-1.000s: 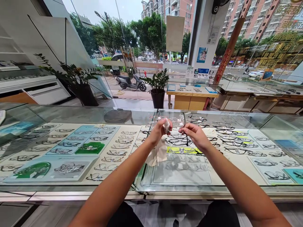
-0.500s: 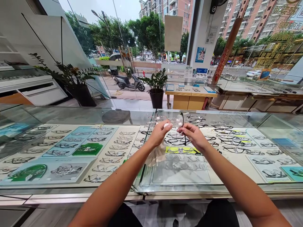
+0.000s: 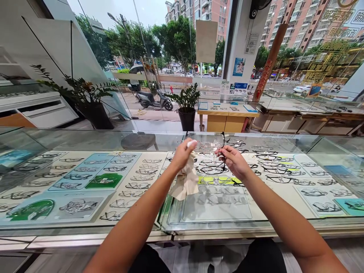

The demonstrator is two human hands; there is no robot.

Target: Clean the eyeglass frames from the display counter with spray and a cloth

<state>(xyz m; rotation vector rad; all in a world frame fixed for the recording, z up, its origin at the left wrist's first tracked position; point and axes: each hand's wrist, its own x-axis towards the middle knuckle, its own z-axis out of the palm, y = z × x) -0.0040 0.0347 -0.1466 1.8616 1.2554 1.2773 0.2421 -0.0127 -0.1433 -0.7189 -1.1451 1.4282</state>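
My left hand (image 3: 182,154) is closed on a beige cloth (image 3: 186,182), which hangs below the fingers over the glass counter. By its thumb shows a small white thing (image 3: 192,144) whose kind I cannot make out. My right hand (image 3: 235,162) pinches a pair of eyeglasses (image 3: 223,141) with a dark frame, held upright above the counter. The two hands are apart, with the eyeglasses on the right-hand side of the gap. Under the glass below them lie several other spectacle frames (image 3: 212,170), partly covered by the hands.
The glass display counter (image 3: 217,226) spans the view, with rows of spectacle frames inside. A dark stool (image 3: 139,141) shows beyond it. Potted plants (image 3: 187,119) stand near the window, and a wooden table (image 3: 229,120) holds more frames.
My left hand has drawn away to the left from the eyeglasses, and more of the cloth now hangs open. My right hand has shifted slightly right with the eyeglasses.
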